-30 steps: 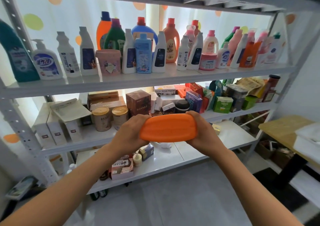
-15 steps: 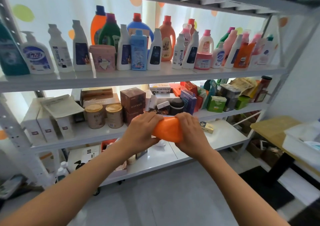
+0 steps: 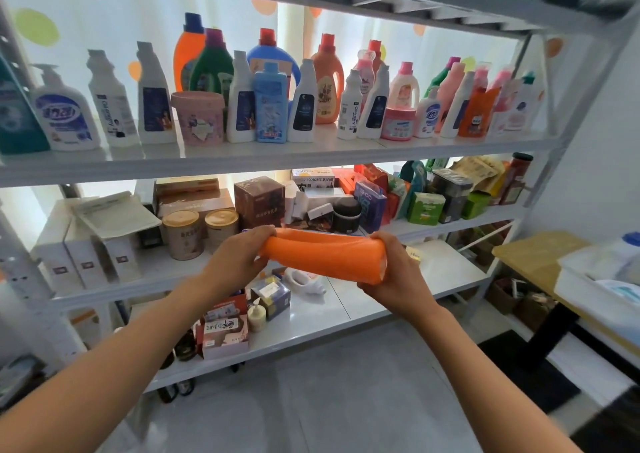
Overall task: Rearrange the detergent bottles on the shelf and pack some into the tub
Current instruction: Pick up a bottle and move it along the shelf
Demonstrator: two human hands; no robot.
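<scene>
In front of the middle shelf, my two hands hold a soft orange folded tub [image 3: 322, 256] level between them. My left hand [image 3: 235, 262] grips its left end and my right hand [image 3: 398, 272] wraps its right end. Several detergent bottles stand upright in a row on the upper shelf [image 3: 277, 156], among them a white pump bottle [image 3: 65, 120], a blue bottle [image 3: 270, 104], an orange bottle [image 3: 327, 81] and a pink pail [image 3: 197, 118]. The bottles are above and beyond both hands, and neither hand touches them.
The middle shelf [image 3: 450, 222] carries boxes, two round tins [image 3: 181, 232] and packets. The lower shelf [image 3: 346, 317] holds small boxes and a white dish. A wooden table [image 3: 540, 253] with white bins stands at right. Grey floor lies below.
Half a second ago my hands had pressed the orange tub into a short lump. They have since drawn apart, and it is stretched long again.
</scene>
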